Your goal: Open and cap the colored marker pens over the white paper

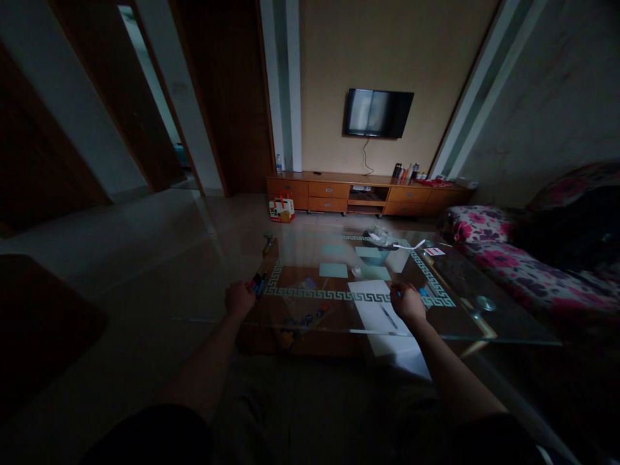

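Observation:
My left hand [241, 298] is closed at the left end of the glass table, fingers curled against a bundle of dark pens [258, 283] with red and blue parts. They stick out to the right of the fingers and seem held. Over the right edge of a white sheet of paper [368, 294], my right hand [407, 302] is closed too. What is in its fingers is too dark to make out. Just right of it shows a small blue thing [423, 292]. A pen [389, 317] lies on the paper, left of the right wrist.
The glass table [310, 332] has a patterned border. Small colourful items [305, 321] show near its front. Toward the back are a clear plastic bag [380, 236] and a red-and-white card [434, 252]. A flowered sofa [513, 252] stands right; a TV cabinet [329, 190] stands beyond.

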`<action>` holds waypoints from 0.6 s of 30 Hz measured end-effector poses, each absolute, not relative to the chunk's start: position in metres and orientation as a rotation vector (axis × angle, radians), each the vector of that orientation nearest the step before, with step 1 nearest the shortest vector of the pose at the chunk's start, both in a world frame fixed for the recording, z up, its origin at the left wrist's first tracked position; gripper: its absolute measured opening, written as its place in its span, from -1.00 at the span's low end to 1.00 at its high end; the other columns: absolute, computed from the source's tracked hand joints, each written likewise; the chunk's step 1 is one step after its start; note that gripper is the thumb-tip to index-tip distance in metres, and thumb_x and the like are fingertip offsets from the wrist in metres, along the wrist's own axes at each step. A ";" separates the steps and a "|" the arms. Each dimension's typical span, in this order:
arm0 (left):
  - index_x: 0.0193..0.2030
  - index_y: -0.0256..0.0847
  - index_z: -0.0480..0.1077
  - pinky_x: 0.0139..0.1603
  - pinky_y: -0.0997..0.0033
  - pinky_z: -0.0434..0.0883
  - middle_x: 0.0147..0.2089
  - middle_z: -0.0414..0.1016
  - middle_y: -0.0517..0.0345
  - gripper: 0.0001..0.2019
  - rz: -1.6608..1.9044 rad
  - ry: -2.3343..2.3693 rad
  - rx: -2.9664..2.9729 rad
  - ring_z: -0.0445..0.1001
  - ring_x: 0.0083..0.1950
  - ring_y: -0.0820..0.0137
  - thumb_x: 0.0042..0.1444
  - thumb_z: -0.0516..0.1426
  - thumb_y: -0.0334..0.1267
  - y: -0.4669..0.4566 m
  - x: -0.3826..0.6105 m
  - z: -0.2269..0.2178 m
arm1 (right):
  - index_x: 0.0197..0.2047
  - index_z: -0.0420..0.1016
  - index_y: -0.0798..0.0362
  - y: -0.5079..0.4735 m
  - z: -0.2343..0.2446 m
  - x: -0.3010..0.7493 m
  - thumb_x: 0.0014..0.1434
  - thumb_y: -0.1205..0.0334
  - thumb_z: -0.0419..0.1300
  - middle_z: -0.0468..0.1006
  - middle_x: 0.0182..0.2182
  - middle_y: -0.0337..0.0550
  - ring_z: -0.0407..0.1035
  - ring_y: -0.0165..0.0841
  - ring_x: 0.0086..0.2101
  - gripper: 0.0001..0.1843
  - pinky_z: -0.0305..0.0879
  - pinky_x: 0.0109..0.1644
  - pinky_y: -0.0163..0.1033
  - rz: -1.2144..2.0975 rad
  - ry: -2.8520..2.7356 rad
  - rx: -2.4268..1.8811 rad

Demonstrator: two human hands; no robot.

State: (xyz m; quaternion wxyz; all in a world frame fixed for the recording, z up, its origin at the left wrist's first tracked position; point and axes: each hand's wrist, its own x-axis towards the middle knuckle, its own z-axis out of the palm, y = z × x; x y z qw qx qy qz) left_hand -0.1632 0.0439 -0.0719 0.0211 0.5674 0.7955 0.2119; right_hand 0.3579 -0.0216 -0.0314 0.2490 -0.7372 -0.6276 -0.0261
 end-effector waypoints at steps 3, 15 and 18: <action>-0.10 -0.27 0.51 -0.12 0.35 0.31 -0.14 0.54 -0.13 -0.75 0.653 2.448 1.830 0.49 -0.10 0.21 0.14 0.08 -0.29 0.048 -0.166 -0.077 | -0.11 0.56 0.08 -0.022 -0.031 0.357 0.25 0.21 0.06 0.53 -0.19 0.01 0.43 -0.27 -0.22 -0.71 0.23 -0.10 -0.28 -0.052 -1.724 -2.014; -0.23 -0.27 0.53 -0.20 0.39 0.28 -0.22 0.56 -0.04 -0.79 0.779 2.417 1.784 0.48 -0.17 0.25 0.14 0.09 -0.24 0.051 -0.168 -0.080 | -0.18 0.59 0.08 -0.020 -0.035 0.356 0.20 0.24 0.12 0.57 -0.17 0.01 0.46 -0.28 -0.21 -0.77 0.25 -0.07 -0.30 0.038 -1.745 -1.995; -0.25 -0.26 0.52 -0.21 0.39 0.26 -0.24 0.55 -0.03 -0.80 0.788 2.411 1.766 0.47 -0.18 0.26 0.15 0.09 -0.25 0.050 -0.167 -0.079 | -0.19 0.59 0.08 -0.020 -0.035 0.356 0.19 0.26 0.13 0.58 -0.18 0.00 0.47 -0.28 -0.21 -0.78 0.26 -0.07 -0.30 0.055 -1.744 -2.003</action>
